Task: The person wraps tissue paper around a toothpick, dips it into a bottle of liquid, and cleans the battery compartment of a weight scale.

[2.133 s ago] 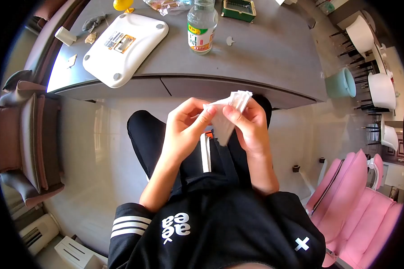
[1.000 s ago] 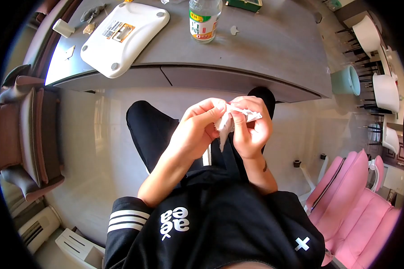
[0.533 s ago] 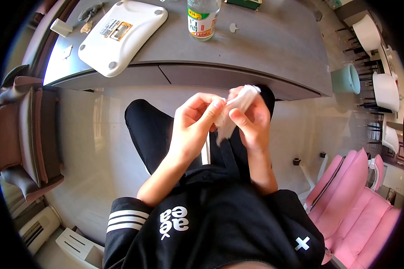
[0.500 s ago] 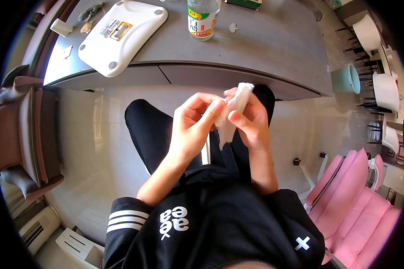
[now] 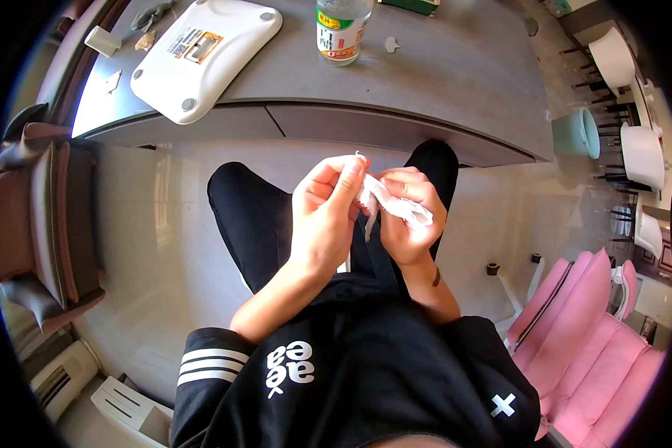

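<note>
The person is handling a thin, crumpled white tissue (image 5: 384,198) in the air above the lap, between the knees and a bit short of the surface (image 5: 440,71). The left hand (image 5: 322,216) is pinching one end between thumb and index finger, with a tiny white wisp poking out past the tips. The right hand (image 5: 413,237) is holding the rest with its fingers curling in; where exactly that thumb is pressing, can't really tell.

For doing this well, imo: paper this thin is probably tearing easily, so a light pinch and small moves are beating any hard tug. Keeping both pinches close together should be giving better control, and minding that loose bit is worthwhile, since it's likely to be snagging or ripping first.

As for direction, the long axis is running slantwise, from the left fingertips across to the right hand and back toward the body. The bunched end is pointing toward the right wrist, spilling over the heel of that hand, while a narrow tail is dangling toward the black trousers (image 5: 245,224).
</note>
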`<action>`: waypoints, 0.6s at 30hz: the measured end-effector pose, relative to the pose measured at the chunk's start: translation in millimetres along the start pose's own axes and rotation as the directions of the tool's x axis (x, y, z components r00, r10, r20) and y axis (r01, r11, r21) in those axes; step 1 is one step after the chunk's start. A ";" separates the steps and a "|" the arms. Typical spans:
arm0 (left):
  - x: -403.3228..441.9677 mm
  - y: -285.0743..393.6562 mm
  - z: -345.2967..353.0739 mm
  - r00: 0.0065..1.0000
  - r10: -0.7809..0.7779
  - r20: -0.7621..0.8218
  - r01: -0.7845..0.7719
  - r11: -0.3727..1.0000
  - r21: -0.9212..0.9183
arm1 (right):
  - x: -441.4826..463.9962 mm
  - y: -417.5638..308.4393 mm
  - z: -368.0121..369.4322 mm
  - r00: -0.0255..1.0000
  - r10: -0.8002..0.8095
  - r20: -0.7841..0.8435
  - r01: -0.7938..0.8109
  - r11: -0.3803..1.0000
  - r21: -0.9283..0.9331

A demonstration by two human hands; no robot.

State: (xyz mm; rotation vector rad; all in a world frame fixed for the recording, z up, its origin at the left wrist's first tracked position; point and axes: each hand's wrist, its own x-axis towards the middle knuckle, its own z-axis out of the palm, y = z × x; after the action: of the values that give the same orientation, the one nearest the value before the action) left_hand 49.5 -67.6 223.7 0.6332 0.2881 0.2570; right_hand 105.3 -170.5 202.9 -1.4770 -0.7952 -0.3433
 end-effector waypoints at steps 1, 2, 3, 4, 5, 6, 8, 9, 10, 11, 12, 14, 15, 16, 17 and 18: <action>-0.9 -1.3 2.2 1.000 -0.012 0.003 0.012 0.998 -0.062 | -0.4 0.1 1.4 0.999 -0.035 -0.026 0.035 0.999 -0.012; -1.4 -2.0 3.3 1.000 -0.024 0.007 0.025 0.992 -0.123 | -0.7 0.4 2.7 0.996 -0.071 -0.052 0.069 0.997 -0.025; -1.1 -1.4 4.3 0.999 -0.050 0.006 0.050 0.988 -0.146 | -1.5 1.3 3.8 0.996 -0.070 -0.051 0.069 0.997 -0.024; -1.2 -1.6 8.3 0.999 -0.050 0.005 0.050 0.988 -0.146 | -2.6 2.6 4.7 0.993 -0.087 -0.078 0.085 0.996 -0.034; -1.0 -2.3 15.1 0.993 -0.070 -0.090 0.057 0.989 -0.137 | -3.1 3.3 5.1 0.989 -0.105 -0.106 0.101 0.994 -0.045; -0.3 -1.9 19.7 0.979 -0.089 -0.184 0.066 0.989 -0.129 | -3.7 2.3 3.3 0.989 -0.105 -0.105 0.101 0.994 -0.045; 5.6 -4.3 -0.1 1.000 0.020 -0.006 -0.019 0.991 0.136 | -4.4 -1.5 -5.5 0.960 0.279 -0.018 -0.274 0.952 0.136; 4.8 2.9 7.2 0.994 0.089 -0.063 -0.058 0.920 0.387 | 0.6 -5.7 -11.0 0.870 0.485 0.082 -0.480 0.800 0.360; 5.5 2.8 4.0 0.982 0.181 -0.048 -0.122 0.815 0.567 | 4.1 -5.2 -17.1 0.789 0.579 0.205 -0.599 0.650 0.468; 5.6 4.1 2.1 0.977 0.213 -0.021 -0.155 0.767 0.622 | 6.4 -5.6 -18.9 0.801 0.559 0.214 -0.591 0.682 0.431; 5.8 5.4 0.7 0.969 0.245 0.008 -0.187 0.715 0.674 | 8.1 -5.5 -19.9 0.812 0.539 0.225 -0.582 0.712 0.394; 6.5 8.5 0.2 0.979 0.206 0.000 -0.148 0.705 0.693 | 6.9 -1.4 -21.4 0.809 0.545 0.221 -0.586 0.723 0.366; 7.3 10.3 0.4 0.986 0.167 -0.008 -0.111 0.694 0.711 | 5.8 0.1 -21.7 0.807 0.550 0.217 -0.590 0.734 0.336; 8.4 13.4 2.1 0.986 0.166 -0.008 -0.111 0.694 0.711 | 5.1 0.4 -21.1 0.807 0.550 0.216 -0.590 0.734 0.337; 10.2 17.3 5.0 0.997 0.068 -0.032 -0.035 0.801 0.598 | 5.0 0.5 -20.1 0.811 0.555 0.186 -0.582 0.733 0.352; 12.0 20.3 5.8 0.999 -0.033 -0.042 0.049 0.881 0.470 | 5.0 0.4 -19.6 0.814 0.560 0.156 -0.574 0.732 0.367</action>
State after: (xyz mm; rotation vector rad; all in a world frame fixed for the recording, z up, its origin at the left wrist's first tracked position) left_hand 59.7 -51.0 238.4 1.1064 0.4007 0.1546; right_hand 114.2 -188.0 207.8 -1.2587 -0.3672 0.3052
